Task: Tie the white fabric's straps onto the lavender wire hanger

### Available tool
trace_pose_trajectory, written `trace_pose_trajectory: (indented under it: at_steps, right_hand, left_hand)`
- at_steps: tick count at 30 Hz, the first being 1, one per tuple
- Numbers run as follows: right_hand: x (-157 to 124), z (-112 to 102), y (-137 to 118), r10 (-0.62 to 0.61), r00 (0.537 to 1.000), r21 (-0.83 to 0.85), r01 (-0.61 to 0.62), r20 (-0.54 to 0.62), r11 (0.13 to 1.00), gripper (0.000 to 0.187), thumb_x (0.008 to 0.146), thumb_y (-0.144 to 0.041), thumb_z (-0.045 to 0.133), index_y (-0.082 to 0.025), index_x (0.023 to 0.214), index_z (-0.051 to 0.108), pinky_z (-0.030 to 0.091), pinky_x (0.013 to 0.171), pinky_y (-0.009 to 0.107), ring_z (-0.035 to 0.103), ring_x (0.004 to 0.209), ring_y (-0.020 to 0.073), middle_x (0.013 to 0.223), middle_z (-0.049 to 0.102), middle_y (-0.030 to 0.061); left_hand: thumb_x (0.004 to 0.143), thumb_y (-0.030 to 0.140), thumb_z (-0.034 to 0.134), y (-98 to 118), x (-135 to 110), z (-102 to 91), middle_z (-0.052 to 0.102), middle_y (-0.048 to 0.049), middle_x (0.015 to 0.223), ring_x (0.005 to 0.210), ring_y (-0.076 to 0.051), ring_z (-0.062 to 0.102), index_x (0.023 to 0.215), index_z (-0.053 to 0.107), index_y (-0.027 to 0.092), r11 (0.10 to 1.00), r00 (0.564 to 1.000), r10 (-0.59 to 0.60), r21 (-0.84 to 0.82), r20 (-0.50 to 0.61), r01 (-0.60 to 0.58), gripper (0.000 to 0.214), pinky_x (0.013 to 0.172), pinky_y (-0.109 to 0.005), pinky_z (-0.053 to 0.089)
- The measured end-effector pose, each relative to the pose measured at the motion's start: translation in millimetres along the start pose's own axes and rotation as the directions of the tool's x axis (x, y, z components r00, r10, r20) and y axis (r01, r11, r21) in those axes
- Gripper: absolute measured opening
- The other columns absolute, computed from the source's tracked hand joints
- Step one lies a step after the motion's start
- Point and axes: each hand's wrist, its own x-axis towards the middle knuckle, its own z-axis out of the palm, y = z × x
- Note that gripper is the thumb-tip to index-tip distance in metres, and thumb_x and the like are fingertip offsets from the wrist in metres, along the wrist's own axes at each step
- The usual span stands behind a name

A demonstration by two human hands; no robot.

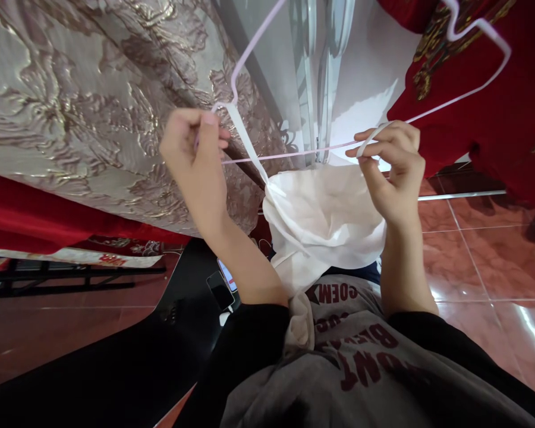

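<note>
A thin pink clothes hanger (289,155) stretches across in front of me. My left hand (196,142) pinches its left end, thumb against fingers. One white strap (246,139) loops over the hanger's left shoulder beside that hand and runs down to a cream-white garment (325,202), which hangs in soft folds before my body. My right hand (395,163) is closed on the garment's other strap, a thin white loop drawn over the fingers close to the hanger's lower bar. The hanger's top lies beyond the upper edge of the view.
A beige embossed fabric (160,71) hangs at the left and a red garment with gold trim (463,131) at the right. White metal bars (323,59) stand behind. A phone with a cable (220,290) lies on a black surface (129,351) at the lower left.
</note>
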Motion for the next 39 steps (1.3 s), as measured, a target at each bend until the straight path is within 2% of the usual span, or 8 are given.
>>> trace_pose_trajectory:
  at_steps: [3,6,12,18,25,31,36,39]
  right_hand:
    - [-2,0,-1,-0.007,0.998,-0.001,0.007,0.065,1.0,0.024,0.108,-0.046,0.064,-0.035,0.098,0.083,0.054,0.121,0.067,0.071,0.128,0.0317,0.118,0.083,0.0023]
    - [-4,2,-6,0.001,0.997,-0.006,0.0,0.081,1.0,0.025,0.108,-0.049,0.063,-0.036,0.1,0.083,0.057,0.119,0.067,0.07,0.13,0.0323,0.125,0.084,0.0022]
    - [-1,-4,-15,-0.03,1.0,0.127,0.029,0.0,0.992,0.016,0.104,-0.04,0.075,-0.04,0.114,0.087,0.059,0.119,0.068,0.077,0.126,0.0327,0.12,0.086,0.0024]
    - [12,-42,26,-0.185,0.906,-0.057,0.177,-0.38,0.983,0.03,0.109,-0.03,0.067,-0.039,0.127,0.088,0.058,0.12,0.062,0.081,0.126,0.035,0.124,0.085,-0.002]
    - [52,-78,82,-0.228,0.861,-0.045,0.234,-0.454,0.971,0.018,0.095,-0.034,0.089,-0.039,0.112,0.092,0.069,0.1,0.046,0.086,0.108,0.0294,0.106,0.087,-0.0053]
    - [73,-84,47,-0.051,0.983,0.031,0.057,-0.176,0.998,0.028,0.09,-0.046,0.093,-0.029,0.112,0.093,0.065,0.079,0.044,0.083,0.09,0.0291,0.098,0.087,0.0042]
    - [86,-82,22,-0.19,0.979,-0.1,0.182,-0.07,0.978,0.016,0.099,-0.039,0.085,-0.029,0.11,0.09,0.056,0.082,0.041,0.075,0.088,0.0193,0.096,0.082,0.0]
    - [88,-79,15,-0.075,0.995,-0.139,0.066,-0.066,0.988,0.035,0.082,-0.042,0.1,-0.023,0.109,0.088,0.052,0.077,0.041,0.069,0.086,0.0206,0.097,0.078,0.0032]
  left_hand:
    - [0.107,0.035,0.073,-7,-28,9.6,0.074,-0.0003,0.088,0.07,-0.016,0.067,0.101,0.068,0.026,0.947,0.937,-0.265,-0.246,-0.226,0.208,0.012,0.065,-0.03,0.052]
    - [0.109,0.043,0.067,-6,-53,25.6,0.078,-0.003,0.095,0.079,-0.017,0.073,0.101,0.065,0.027,0.848,0.865,-0.425,-0.45,-0.267,0.278,0.018,0.074,-0.029,0.057]
    - [0.11,0.072,0.059,3,-64,39.8,0.079,-0.0084,0.105,0.109,-0.025,0.08,0.102,0.06,0.027,0.882,0.887,-0.409,-0.343,-0.215,0.324,0.046,0.096,-0.036,0.064]
    - [0.11,0.079,0.053,2,-63,40.7,0.072,-0.006,0.095,0.1,-0.025,0.079,0.099,0.055,0.029,0.905,0.895,-0.364,-0.325,-0.257,0.275,0.051,0.085,-0.035,0.064]
    - [0.119,0.053,0.049,4,-61,41.9,0.071,-0.004,0.086,0.074,-0.019,0.07,0.098,0.05,0.027,0.896,0.893,-0.356,-0.372,-0.274,0.243,0.034,0.068,-0.031,0.055]
    - [0.119,0.046,0.056,-3,-58,37.8,0.074,-0.003,0.082,0.069,-0.018,0.068,0.097,0.051,0.027,0.864,0.925,-0.309,-0.472,-0.219,0.177,0.03,0.066,-0.03,0.052]
    - [0.112,0.064,0.065,-8,-59,36.1,0.076,-0.0025,0.084,0.07,-0.019,0.068,0.097,0.051,0.028,0.856,0.921,-0.341,-0.468,-0.191,0.219,0.042,0.068,-0.032,0.053]
    - [0.11,0.063,0.067,-9,-60,36.1,0.076,-0.0038,0.085,0.075,-0.021,0.07,0.097,0.051,0.028,0.851,0.926,-0.339,-0.474,-0.168,0.226,0.041,0.069,-0.032,0.052]
